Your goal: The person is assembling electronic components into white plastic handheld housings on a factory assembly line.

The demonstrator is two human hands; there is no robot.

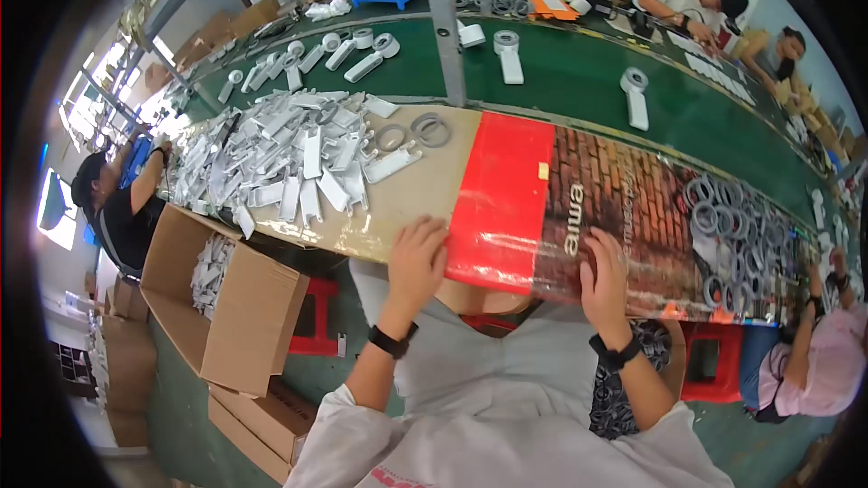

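Observation:
My left hand [417, 262] rests on the near edge of the workbench, fingers stretched out beside a glossy red panel [502, 203]. My right hand [605, 278] lies with fingers extended on a brick-patterned printed sheet [588, 190]. Neither hand holds anything. Beyond my left hand is a big pile of white plastic handle parts [312, 154]. Between that pile and the red panel lie a few loose grey rings [431, 129]. To the right of my right hand, many more grey rings [728, 221] are heaped on the bench.
A green conveyor [570, 90] behind the bench carries white handheld fan-shaped pieces [510, 61]. A metal post [443, 27] stands at the bench's far edge. An open cardboard box [244, 321] of white parts is at left. Other people work at both sides and across.

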